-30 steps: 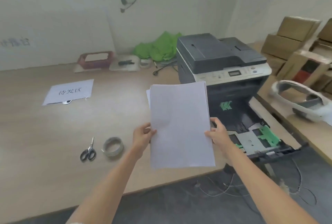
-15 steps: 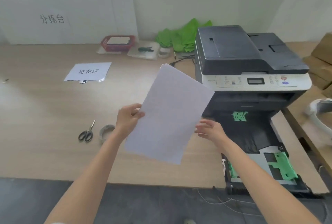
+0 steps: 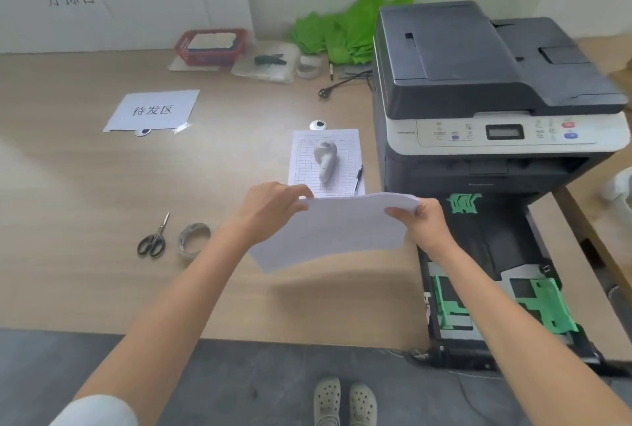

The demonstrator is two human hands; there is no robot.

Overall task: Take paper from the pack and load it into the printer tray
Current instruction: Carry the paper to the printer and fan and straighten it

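I hold a thin stack of white paper [image 3: 337, 230] level above the wooden table, just left of the printer. My left hand [image 3: 270, 208] grips its far left corner and my right hand [image 3: 422, 223] grips its far right corner. The grey and white printer [image 3: 485, 90] stands at the right. Its paper tray [image 3: 513, 295] is pulled out toward me, black inside with green guides, and my right forearm crosses over its left side. No paper pack is in view.
A printed form [image 3: 326, 162] with a white object and a pen lies beyond the paper. Scissors [image 3: 154, 237] and a tape roll [image 3: 193, 239] lie at the left. A labelled sheet [image 3: 152, 111], red basket [image 3: 212, 46] and green bags [image 3: 345, 32] sit farther back.
The stack has gone from upright and tilted to lying flat and lower, turned with its long side across. Both hands now grip its far corners. The form behind it has come into sight.
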